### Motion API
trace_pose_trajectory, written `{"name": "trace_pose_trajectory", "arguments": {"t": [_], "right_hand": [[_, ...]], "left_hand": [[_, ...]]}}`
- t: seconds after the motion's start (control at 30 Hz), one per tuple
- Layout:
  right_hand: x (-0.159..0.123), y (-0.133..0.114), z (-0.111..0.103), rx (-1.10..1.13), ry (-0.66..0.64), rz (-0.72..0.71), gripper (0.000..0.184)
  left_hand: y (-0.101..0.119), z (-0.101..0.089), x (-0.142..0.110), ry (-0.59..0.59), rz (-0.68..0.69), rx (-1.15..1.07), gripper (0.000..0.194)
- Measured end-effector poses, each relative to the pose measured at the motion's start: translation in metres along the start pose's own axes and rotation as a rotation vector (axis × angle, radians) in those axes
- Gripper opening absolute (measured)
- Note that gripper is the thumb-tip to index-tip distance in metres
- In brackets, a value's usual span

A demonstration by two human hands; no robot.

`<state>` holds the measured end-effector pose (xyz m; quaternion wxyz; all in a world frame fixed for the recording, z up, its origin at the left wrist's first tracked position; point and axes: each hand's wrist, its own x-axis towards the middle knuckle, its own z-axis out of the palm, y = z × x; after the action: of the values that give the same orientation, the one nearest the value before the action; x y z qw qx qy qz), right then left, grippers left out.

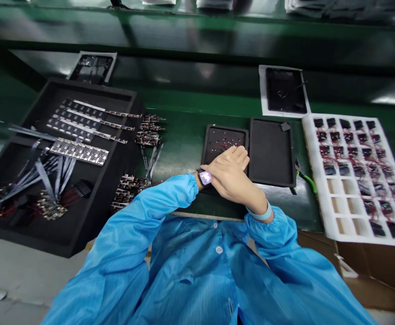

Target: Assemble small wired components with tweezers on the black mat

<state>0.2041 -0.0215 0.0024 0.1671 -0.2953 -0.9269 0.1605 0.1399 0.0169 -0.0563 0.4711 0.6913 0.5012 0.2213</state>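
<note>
My left hand (237, 155) reaches over a small black tray (229, 130), back up and fingers curled down. Its palm side is hidden, so whatever it may hold cannot be seen. A smartwatch (204, 177) with a lit screen sits on my left wrist. Across the back of that hand lies my right hand (229, 180), its fingers closed at the watch's edge and touching it. Thin red wires with small parts (223, 145) lie in the small tray, just beyond my hands. A larger black tray (271, 151) stands to the right of them.
Green-handled cutters (306, 179) lie beside a white compartment tray (338, 180) of black wired parts. On the left, a black foam box (97, 198) holds circuit boards and ribbon cables. Several board stacks (149, 129) lie beside it. Tablet-like panels (285, 90) rest at the back.
</note>
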Motion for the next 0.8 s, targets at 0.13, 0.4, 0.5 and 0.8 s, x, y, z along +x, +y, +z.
{"name": "trace_pose_trajectory", "arguments": {"t": [0.13, 0.4, 0.5, 0.8], "right_hand": [[0.000, 0.001, -0.002, 0.011, -0.030, 0.020, 0.041], [0.001, -0.001, -0.007, 0.013, -0.065, 0.036, 0.042], [0.000, 0.000, -0.006, 0.028, -0.053, 0.040, 0.039], [0.000, 0.004, 0.002, 0.020, -0.038, 0.059, 0.038]], "left_hand": [[0.002, -0.009, -0.004, 0.044, 0.001, -0.027, 0.058], [-0.009, 0.008, 0.001, 0.181, 0.322, 0.235, 0.048], [-0.013, 0.011, 0.003, 0.122, 0.344, 0.390, 0.046], [0.002, 0.008, -0.003, -0.115, 0.018, -0.103, 0.059]]}}
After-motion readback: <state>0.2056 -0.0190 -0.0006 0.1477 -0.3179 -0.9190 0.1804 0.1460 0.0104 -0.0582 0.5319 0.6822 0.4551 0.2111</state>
